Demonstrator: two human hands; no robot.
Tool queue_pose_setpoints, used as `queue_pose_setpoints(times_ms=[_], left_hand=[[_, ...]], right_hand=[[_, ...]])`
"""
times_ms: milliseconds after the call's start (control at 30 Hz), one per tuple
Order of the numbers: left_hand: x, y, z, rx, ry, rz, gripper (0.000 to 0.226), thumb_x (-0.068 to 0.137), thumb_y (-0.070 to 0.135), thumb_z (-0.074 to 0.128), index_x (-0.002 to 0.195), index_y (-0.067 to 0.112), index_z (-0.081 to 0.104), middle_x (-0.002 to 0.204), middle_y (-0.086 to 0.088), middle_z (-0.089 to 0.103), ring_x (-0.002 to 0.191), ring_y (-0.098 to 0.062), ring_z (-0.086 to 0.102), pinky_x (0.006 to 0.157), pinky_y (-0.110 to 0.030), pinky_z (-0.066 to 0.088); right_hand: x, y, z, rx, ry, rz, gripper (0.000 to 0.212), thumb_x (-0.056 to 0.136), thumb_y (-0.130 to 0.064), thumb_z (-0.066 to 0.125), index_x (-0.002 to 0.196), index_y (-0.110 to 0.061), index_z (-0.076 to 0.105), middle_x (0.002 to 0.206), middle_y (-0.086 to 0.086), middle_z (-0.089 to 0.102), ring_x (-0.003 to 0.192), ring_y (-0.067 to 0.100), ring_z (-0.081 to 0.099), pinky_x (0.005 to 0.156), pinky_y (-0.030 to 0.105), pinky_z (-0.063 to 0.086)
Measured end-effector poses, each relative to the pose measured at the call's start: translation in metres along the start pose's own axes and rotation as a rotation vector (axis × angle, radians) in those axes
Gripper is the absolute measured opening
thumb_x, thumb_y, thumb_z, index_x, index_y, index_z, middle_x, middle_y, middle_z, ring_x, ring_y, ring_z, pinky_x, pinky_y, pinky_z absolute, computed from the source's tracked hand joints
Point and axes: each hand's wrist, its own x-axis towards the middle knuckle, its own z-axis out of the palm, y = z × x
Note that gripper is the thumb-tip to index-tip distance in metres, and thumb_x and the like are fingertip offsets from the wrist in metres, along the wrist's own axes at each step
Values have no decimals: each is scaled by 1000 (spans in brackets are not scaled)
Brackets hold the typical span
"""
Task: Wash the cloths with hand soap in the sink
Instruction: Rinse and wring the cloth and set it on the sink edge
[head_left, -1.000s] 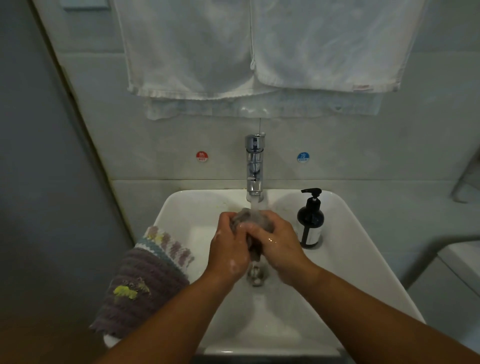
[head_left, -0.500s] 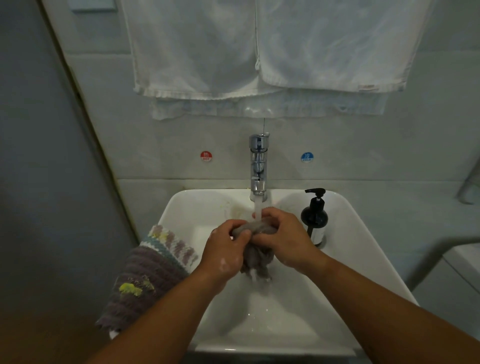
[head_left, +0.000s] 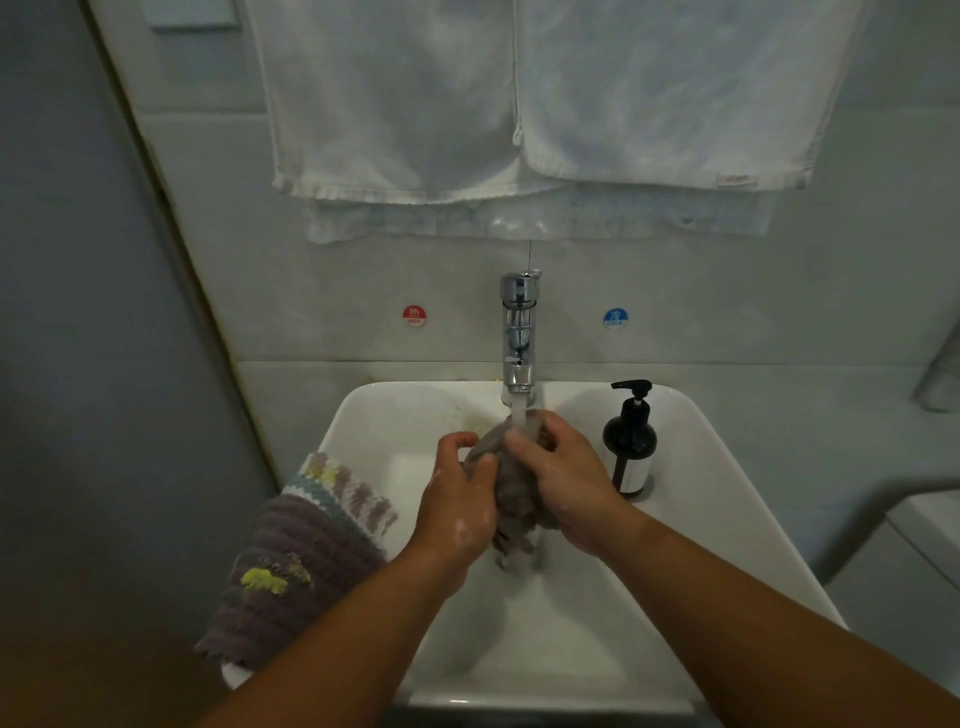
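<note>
Mid-wash, by the look of it. Closest in, draped over the left rim of the sink (head_left: 717, 499) and waiting: a striped cloth (head_left: 301, 551) with a yellow smear, apparently not yet washed. Just beyond, above the middle of the basin, bunched between both hands and directly under the running water (head_left: 518, 415): a grey cloth (head_left: 511, 499). On its left side the left hand (head_left: 457, 499), grip curled round the fabric with the thumb on top. Over its upper right the right hand (head_left: 566, 483), grip wrapped tight on the bundle. Flecks of suds on both hands, so soaping probably done for this one and rinsing or scrubbing under way. Left to do: wringing out, then likely the striped one.

Standing on the right of the rim, near the right hand but apart: a dark soap bottle (head_left: 629, 447). Behind, a chrome tap (head_left: 518, 332) against a pale tiled wall (head_left: 779, 291), flanked by a red hot sticker (head_left: 414, 315) and a blue cold sticker (head_left: 615, 317). Highest up, white towels (head_left: 395, 104) hanging.
</note>
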Motion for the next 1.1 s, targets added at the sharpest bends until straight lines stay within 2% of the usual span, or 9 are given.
queue_pose_setpoints(times_ms=[167,333,467,533,667,800,900,1033,1100], left_hand=[[-6,1,16,58,58,57,23,108,37,38,129,41,47,109,6,67,97,-17,67,87,-45,60],[-1,7,21,130,104,17,25,106,48,37,116,31,53,101,4,65,92,-19,66,86,-46,60],[-1,15,19,396,97,116,38,105,44,34,99,23,66,99,3,63,92,-21,63,86,-42,55],[-3,14,16,324,118,106,39,105,43,35,97,20,65,96,0,66,90,-22,64,86,-44,54],[-4,10,12,126,176,96,17,104,36,47,99,23,57,93,-1,66,88,-22,64,85,-47,56],[-6,9,13,23,131,27,4,102,23,54,100,26,53,96,-3,65,88,-20,65,77,-41,59],[-9,9,9,-21,72,-32,4,95,17,58,91,16,56,93,-8,63,82,-21,60,65,-36,53],[-6,9,4,-77,77,-84,21,99,30,56,93,11,60,95,-15,67,88,-27,63,85,-53,55],[-5,7,1,-83,75,-60,7,101,28,57,102,22,58,99,-9,69,95,-26,67,87,-54,58]], right_hand=[[-6,8,17,-242,113,-204,6,102,-32,54,105,-32,59,94,-7,70,89,5,68,81,23,57],[2,9,17,-646,202,-260,25,105,-33,46,90,-24,63,81,-11,60,69,-2,58,61,4,40],[3,7,16,-547,224,-210,55,106,-47,34,67,-19,60,65,0,63,60,7,61,60,22,44],[2,7,16,-514,209,-154,55,104,-55,34,74,-20,63,73,-1,67,71,13,65,72,35,53],[-3,7,8,-221,130,77,36,91,-59,59,102,-25,62,97,-2,72,90,16,71,88,44,59],[-8,5,-1,-123,22,170,31,93,-49,64,103,-20,69,94,3,76,88,19,74,84,44,62],[-6,6,-6,-191,57,19,12,97,-30,63,93,-19,68,88,5,73,87,22,73,83,44,62],[-5,5,-14,-312,-58,-137,12,95,-22,65,106,-26,70,96,-2,71,95,15,69,86,32,59],[-3,5,-16,-359,-61,-154,28,92,-24,70,119,-27,66,105,-7,70,99,10,67,90,31,58]])
